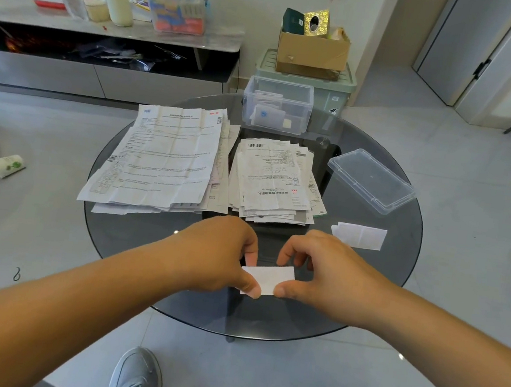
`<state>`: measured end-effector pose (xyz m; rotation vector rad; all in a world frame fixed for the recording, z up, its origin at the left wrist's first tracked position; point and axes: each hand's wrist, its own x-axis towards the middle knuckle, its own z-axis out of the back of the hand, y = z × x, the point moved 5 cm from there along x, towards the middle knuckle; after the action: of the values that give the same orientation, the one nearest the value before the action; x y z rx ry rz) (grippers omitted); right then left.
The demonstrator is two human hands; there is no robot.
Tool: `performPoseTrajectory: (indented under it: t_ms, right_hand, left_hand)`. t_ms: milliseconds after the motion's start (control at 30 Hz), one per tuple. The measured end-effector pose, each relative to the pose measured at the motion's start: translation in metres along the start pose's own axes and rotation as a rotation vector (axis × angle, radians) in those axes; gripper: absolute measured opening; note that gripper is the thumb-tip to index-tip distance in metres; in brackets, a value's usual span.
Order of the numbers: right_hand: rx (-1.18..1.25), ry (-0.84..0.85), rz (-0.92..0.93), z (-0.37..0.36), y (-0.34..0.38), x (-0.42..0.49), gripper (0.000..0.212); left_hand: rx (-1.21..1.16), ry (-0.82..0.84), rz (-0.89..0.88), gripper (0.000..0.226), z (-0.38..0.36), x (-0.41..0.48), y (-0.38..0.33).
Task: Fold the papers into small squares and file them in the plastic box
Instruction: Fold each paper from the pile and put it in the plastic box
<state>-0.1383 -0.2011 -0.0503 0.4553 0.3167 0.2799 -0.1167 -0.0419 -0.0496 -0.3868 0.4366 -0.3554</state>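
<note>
A small folded white paper (270,278) lies near the front of the round dark glass table (134,243). My left hand (222,253) pinches its left edge and my right hand (321,271) pinches its right edge, thumbs at the near corners. Behind them lie two stacks of printed papers: a large creased stack (162,157) on the left and a smaller stack (275,179) in the middle. The clear plastic box (277,105) stands at the table's far edge with a few folded papers inside. Its clear lid (372,180) lies on the right.
Another folded white paper (359,235) lies to the right of my hands. Behind the table stand a green bin (339,88) with a cardboard box (313,48) on it and a low cabinet (107,30) with clutter. A crumpled wrapper (6,165) lies on the floor at left.
</note>
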Motion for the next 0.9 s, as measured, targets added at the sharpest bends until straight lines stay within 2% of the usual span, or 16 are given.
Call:
performPoseTrajectory:
  t_ms: [333, 633, 833, 900]
  right_hand:
    - [0.16, -0.026, 0.066, -0.001, 0.0, -0.004, 0.023]
    - [0.085, -0.06, 0.077, 0.008, -0.016, -0.019, 0.015]
    - [0.203, -0.075, 0.041, 0.027, -0.038, -0.023, 0.012]
    - [0.159, -0.106, 0.048, 0.044, -0.047, -0.024, 0.015]
  left_hand:
    - [-0.025, -0.031, -0.118, 0.045, -0.006, -0.007, -0.017]
    - [0.056, 0.046, -0.174, 0.029, -0.01, 0.012, -0.04]
    - [-0.03, -0.073, -0.222, 0.034, -0.004, 0.024, -0.06]
    - [-0.033, -0.15, -0.247, 0.034, 0.0, 0.029, -0.069]
